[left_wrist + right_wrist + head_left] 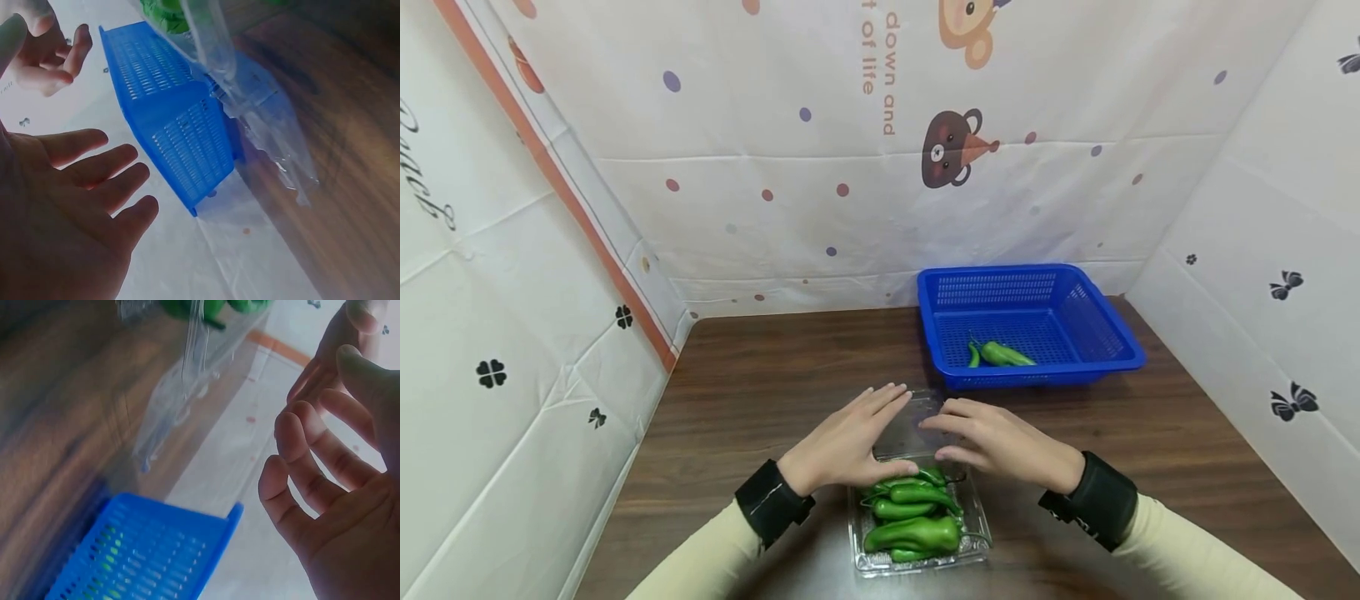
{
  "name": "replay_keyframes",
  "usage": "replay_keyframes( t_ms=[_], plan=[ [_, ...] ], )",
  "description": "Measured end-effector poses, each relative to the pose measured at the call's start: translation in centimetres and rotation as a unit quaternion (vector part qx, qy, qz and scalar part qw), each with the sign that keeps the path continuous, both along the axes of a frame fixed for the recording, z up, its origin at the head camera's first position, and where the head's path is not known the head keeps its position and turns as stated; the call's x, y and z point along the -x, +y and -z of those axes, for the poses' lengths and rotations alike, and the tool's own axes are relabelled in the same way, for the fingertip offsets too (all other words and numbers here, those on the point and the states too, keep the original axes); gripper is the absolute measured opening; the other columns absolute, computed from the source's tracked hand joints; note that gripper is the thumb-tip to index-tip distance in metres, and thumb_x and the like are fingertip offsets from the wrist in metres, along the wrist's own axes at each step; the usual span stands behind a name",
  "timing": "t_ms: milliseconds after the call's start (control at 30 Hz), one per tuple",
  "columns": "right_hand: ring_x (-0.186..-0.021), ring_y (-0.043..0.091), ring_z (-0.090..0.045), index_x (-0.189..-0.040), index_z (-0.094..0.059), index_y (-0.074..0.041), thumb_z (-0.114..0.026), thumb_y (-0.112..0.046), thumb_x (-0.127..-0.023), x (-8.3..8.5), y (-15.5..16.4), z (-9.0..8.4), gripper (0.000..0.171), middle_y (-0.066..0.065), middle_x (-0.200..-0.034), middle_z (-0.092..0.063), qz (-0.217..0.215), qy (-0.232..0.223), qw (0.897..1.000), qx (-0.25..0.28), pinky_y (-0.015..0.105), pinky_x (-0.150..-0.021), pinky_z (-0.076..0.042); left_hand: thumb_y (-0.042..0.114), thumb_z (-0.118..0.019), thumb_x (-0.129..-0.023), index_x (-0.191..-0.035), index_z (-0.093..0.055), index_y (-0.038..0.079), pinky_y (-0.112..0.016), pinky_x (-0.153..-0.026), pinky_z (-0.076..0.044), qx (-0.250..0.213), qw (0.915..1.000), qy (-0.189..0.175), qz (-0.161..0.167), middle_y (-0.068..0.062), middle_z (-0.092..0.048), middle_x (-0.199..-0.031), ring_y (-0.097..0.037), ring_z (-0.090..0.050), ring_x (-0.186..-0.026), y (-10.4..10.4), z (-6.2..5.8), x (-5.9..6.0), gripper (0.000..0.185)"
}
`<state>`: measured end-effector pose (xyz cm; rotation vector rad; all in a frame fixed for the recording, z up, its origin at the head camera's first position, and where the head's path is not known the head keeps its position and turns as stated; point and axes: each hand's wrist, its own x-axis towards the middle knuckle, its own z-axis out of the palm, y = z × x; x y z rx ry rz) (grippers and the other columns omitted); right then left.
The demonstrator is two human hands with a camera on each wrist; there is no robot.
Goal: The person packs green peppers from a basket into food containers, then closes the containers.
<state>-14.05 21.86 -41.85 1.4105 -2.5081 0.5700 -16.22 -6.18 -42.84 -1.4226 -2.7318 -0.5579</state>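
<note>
Hovering with both hands, left (842,442) and right (1000,442), fingers straight, holding nothing, above the clamshell (917,517) lid. Risking, probably, tipping peppers (913,508) onto the worktop (760,383) if pressing unevenly.

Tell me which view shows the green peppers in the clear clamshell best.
Head view: the green peppers lie piled in the clear clamshell, mostly unobstructed, below both hands. The left wrist view catches only a green scrap at the top edge; the right wrist view likewise, blurred.

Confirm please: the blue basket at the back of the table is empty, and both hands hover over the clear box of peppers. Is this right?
Not quite. The blue basket is not empty: the head view shows green peppers in it. Both hands, left and right, do hover over the clear box.
</note>
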Motion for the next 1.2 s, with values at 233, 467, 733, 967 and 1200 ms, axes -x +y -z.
replay_keyframes(
  t_ms=[233,467,733,967,1200],
  plan=[
    [-0.101,0.006,-0.057,-0.131,-0.068,-0.017,-0.076,-0.032,-0.095,1.3,1.2,-0.8,0.040,-0.005,-0.113,-0.062,0.038,0.007,0.999,0.017,0.027,-0.081,-0.053,0.066,-0.063,-0.093,-0.160,-0.034,0.003,-0.046,-0.126,-0.020,-0.007,0.9999,0.011,-0.006,-0.015,-0.031,-0.165,-0.027,-0.027,-0.154,1.2,-0.2,1.1,0.095],
    [-0.108,0.016,-0.060,-0.134,-0.067,-0.016,-0.079,-0.029,-0.093,3.2,2.7,-1.3,0.045,0.001,-0.118,-0.064,0.071,0.019,0.997,0.025,0.039,-0.088,-0.055,0.067,-0.061,-0.094,-0.159,-0.037,0.004,-0.047,-0.126,-0.022,0.000,0.9995,0.022,-0.022,-0.015,-0.034,-0.164,-0.028,-0.030,-0.153,2.3,-0.3,2.4,0.094],
    [-0.110,0.022,-0.061,-0.136,-0.066,-0.012,-0.075,-0.028,-0.096,5.2,4.4,-1.9,0.044,0.006,-0.122,-0.064,0.117,-0.016,0.993,0.006,0.043,-0.087,-0.056,0.068,-0.057,-0.095,-0.159,-0.036,0.004,-0.045,-0.127,-0.019,0.014,0.9990,0.026,-0.035,-0.016,-0.033,-0.165,-0.029,-0.029,-0.153,3.7,-0.7,3.5,0.094],
    [-0.101,0.021,-0.062,-0.141,-0.062,-0.010,-0.075,-0.028,-0.096,6.8,5.3,-2.8,0.050,0.008,-0.123,-0.063,0.140,-0.029,0.990,-0.012,0.040,-0.081,-0.058,0.069,-0.056,-0.095,-0.159,-0.036,0.004,-0.049,-0.126,-0.021,0.019,0.9991,0.019,-0.034,-0.016,-0.032,-0.165,-0.032,-0.029,-0.153,4.5,-1.1,4.2,0.093],
    [-0.096,0.021,-0.064,-0.141,-0.061,-0.007,-0.076,-0.023,-0.095,9.0,5.8,-3.3,0.051,0.011,-0.119,-0.063,0.163,-0.058,0.984,-0.042,0.041,-0.080,-0.060,0.070,-0.056,-0.095,-0.159,-0.037,0.005,-0.047,-0.127,-0.019,0.029,0.9984,0.021,-0.044,-0.015,-0.033,-0.165,-0.030,-0.029,-0.153,5.3,-1.3,4.9,0.093]
  ],
)
